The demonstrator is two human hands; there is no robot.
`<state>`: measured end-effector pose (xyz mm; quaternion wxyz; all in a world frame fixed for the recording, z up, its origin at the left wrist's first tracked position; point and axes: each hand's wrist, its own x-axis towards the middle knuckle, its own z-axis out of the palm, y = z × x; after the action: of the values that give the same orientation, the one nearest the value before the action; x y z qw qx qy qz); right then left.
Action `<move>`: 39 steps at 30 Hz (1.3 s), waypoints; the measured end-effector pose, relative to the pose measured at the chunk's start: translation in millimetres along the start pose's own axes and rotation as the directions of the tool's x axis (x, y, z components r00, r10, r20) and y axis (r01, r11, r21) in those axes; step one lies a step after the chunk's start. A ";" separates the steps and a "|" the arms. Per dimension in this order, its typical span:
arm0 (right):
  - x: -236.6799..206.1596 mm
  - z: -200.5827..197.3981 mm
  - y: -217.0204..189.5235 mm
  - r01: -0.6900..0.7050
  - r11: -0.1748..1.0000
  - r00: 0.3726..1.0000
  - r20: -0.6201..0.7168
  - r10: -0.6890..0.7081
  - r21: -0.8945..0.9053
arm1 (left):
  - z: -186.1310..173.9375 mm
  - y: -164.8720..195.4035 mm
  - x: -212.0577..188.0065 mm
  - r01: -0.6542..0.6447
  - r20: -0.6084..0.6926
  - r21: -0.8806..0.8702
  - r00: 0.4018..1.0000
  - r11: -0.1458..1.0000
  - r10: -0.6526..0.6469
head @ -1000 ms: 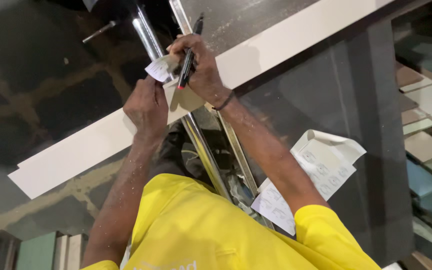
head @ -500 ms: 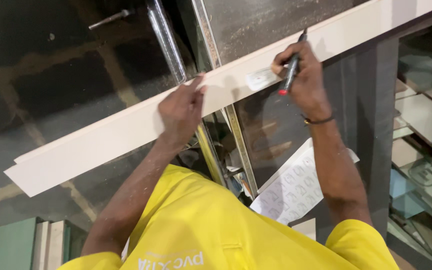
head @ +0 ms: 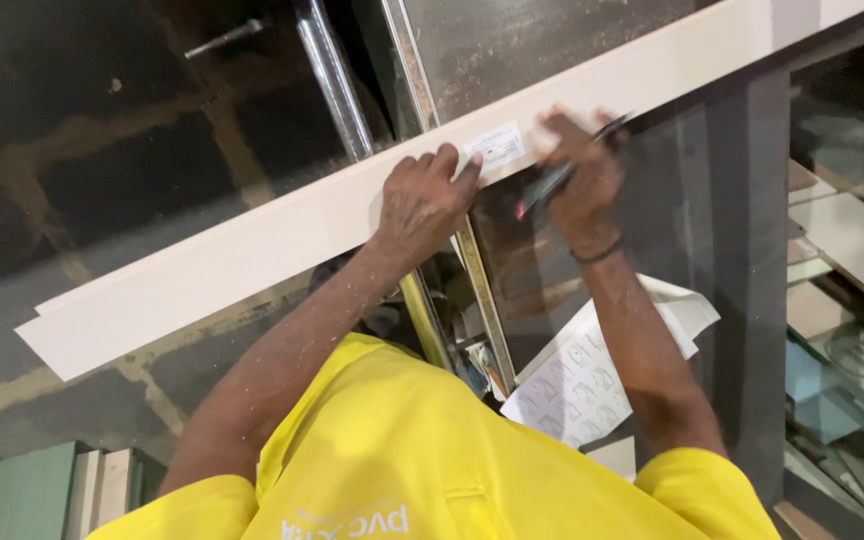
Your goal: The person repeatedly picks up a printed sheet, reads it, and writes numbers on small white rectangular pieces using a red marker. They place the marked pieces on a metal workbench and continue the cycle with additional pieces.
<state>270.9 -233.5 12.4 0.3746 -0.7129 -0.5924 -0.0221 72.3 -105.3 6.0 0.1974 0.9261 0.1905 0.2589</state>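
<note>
Left hand presses flat, fingers spread, on the long white board, fingertips touching a small label just beside the right hand, which grips a pen.

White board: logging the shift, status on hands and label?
Left hand presses white board beside small label. Right hand grips pen. Nothing blocking.

cream board, white label, yellow shirt
</note>
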 end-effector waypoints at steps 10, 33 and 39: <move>-24.2 29.6 -21.2 0.109 0.933 0.974 0.226 -0.030 -0.343 | -26.6 -44.5 -39.3 -0.028 0.044 0.095 0.999 0.995 0.023; -1.7 6.6 4.4 -0.367 0.736 0.898 0.013 0.439 0.569 | -54.2 -37.9 -40.0 0.130 -0.094 0.082 0.988 0.988 -0.122; -1.2 -0.7 4.5 -0.397 0.866 0.914 0.038 0.405 0.304 | -56.9 -35.6 -39.0 0.144 -0.087 0.071 0.987 0.987 -0.137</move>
<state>274.8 -234.9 10.1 0.4844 -0.7534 -0.4228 0.1382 0.9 -77.7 18.6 0.1714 0.9059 0.2731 0.2746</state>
